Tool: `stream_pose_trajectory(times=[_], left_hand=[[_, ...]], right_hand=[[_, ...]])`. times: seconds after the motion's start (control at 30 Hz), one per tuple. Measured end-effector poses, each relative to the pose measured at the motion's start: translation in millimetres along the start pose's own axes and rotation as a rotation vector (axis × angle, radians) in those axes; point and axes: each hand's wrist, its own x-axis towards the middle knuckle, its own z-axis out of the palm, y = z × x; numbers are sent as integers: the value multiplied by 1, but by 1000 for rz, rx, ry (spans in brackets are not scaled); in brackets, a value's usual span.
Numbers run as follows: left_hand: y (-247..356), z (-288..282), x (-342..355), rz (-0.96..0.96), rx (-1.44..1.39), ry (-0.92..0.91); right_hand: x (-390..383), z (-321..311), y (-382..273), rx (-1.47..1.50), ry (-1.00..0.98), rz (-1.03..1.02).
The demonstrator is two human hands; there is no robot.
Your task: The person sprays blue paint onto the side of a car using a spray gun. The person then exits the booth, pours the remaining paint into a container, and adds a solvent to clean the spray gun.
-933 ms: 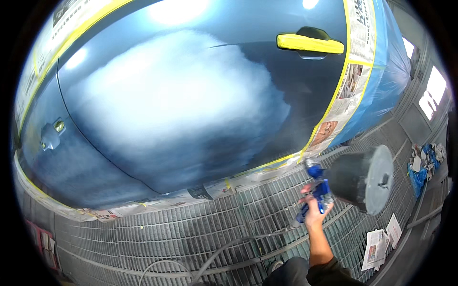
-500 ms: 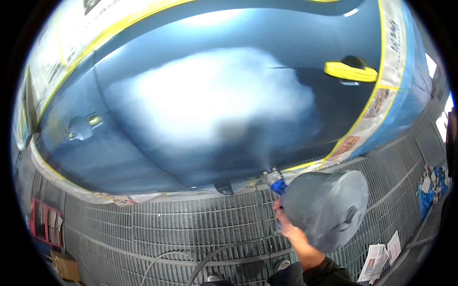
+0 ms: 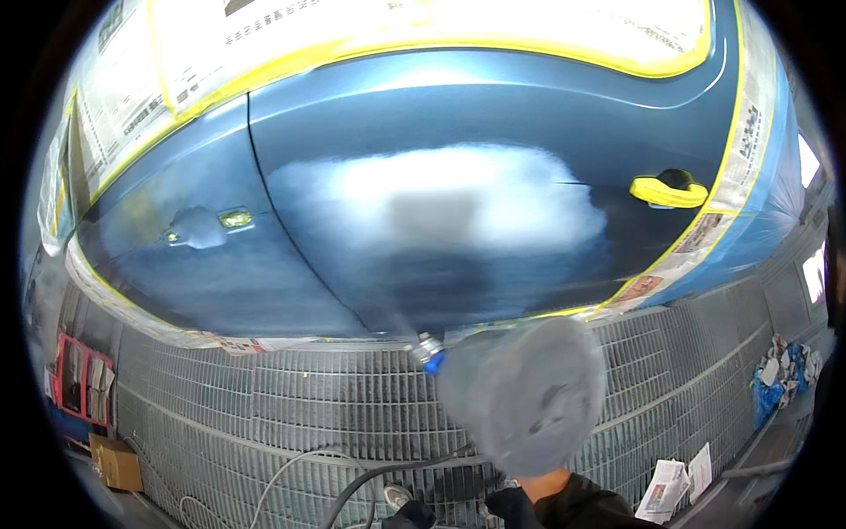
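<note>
A spray gun (image 3: 430, 357) with a silver nozzle and a blue ring is in my right hand (image 3: 543, 484). Its big grey paint cup (image 3: 538, 397) hides my fingers; only skin near the wrist shows below it. The nozzle points at the lower edge of a blue car door panel (image 3: 529, 115), a short distance off, and faint mist leaves it. A broad whitish patch (image 3: 352, 185) lies across the panel's middle. Yellow tape wraps the door handle (image 3: 667, 191) at the right. My left hand is out of view.
Taped paper (image 3: 335, 26) masks the car's upper part. A hose (image 3: 374, 472) crosses the metal grating floor (image 3: 300, 388) by my feet. Far left stand a red rack (image 3: 85, 379) and a cardboard box (image 3: 116, 463). Newspaper sheets (image 3: 665, 489) and crumpled waste (image 3: 780, 379) lie at the right.
My right hand has carried the spray gun leftward along the panel's lower edge. The cup now covers the fingers that showed before. The view has shifted, so more masked paper appears above.
</note>
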Motion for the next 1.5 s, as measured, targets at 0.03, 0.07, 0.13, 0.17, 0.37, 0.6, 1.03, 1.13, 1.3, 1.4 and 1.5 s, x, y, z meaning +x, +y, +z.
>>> stream_pose_trajectory(times=[0.03, 0.07, 0.13, 0.17, 0.37, 0.6, 1.03, 1.13, 1.3, 1.4, 1.5], left_hand=[[8, -3, -1, 15, 14, -11], [16, -5, 1, 35, 19, -32], [38, -8, 1, 36, -38, -128], [55, -12, 4, 38, -67, -177], [87, -16, 3, 106, -174, -349], [63, -38, 9, 75, -144, -306], [-14, -109, 40, -44, -124, 109], [-15, -113, 45, -52, -161, 128], [3, -108, 44, -100, -203, 195], [9, -98, 41, -112, -206, 146], [15, -85, 32, -176, -48, 86]], right_hand=[[5, 1, -10, -7, 20, 9], [9, -3, -25, -19, 76, 23], [5, -22, -58, 45, 238, -23], [2, -33, -67, 84, 324, -82], [-9, -110, -93, -16, 717, -477], [-9, -66, -111, -36, 568, -254], [15, 95, -58, -143, -317, -74], [34, 115, -86, -226, -450, -118], [41, 117, -182, 117, -160, -79], [46, 73, -187, 216, -37, -218], [46, 29, -186, 303, 65, -210]])
